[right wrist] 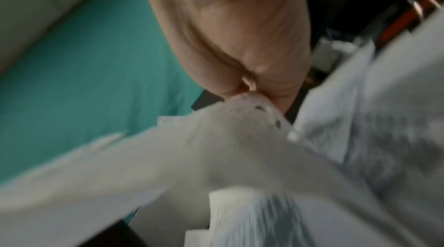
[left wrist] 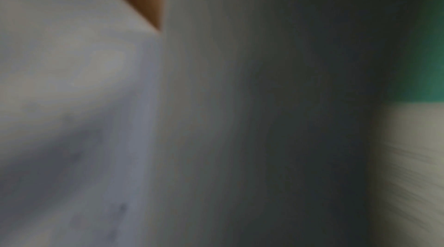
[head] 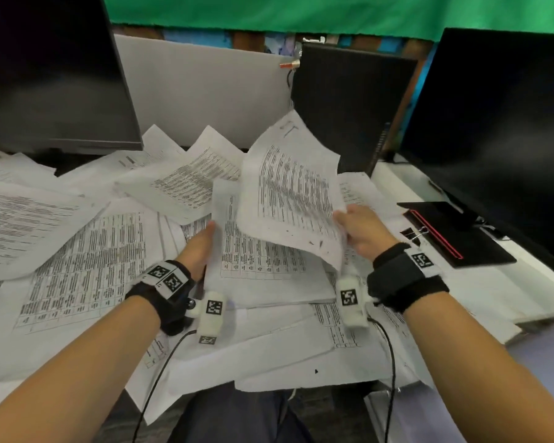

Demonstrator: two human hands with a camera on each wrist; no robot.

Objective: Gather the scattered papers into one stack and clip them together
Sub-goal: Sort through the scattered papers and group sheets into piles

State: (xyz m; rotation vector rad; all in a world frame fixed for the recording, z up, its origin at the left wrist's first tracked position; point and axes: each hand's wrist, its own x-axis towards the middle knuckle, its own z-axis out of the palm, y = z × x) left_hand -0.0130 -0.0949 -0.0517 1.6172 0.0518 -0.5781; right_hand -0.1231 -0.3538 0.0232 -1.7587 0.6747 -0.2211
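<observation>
Printed sheets (head: 77,251) lie scattered and overlapping across the desk. My right hand (head: 357,228) pinches the right edge of a curled sheet (head: 288,193), lifted above the pile; the right wrist view shows my right hand (right wrist: 240,42) nipping that sheet's edge (right wrist: 250,110). My left hand (head: 202,247) holds the left edge of a tabled sheet (head: 256,260) beneath it, fingers hidden under the paper. A black binder clip (head: 408,233) lies on the desk just right of my right hand. The left wrist view is a blur of paper (left wrist: 72,80).
A dark monitor (head: 52,75) stands at the back left, another monitor (head: 499,123) at the right on a black red-edged base (head: 454,238). A black box (head: 349,107) stands at the back centre. Papers overhang the desk's front edge above my lap (head: 237,417).
</observation>
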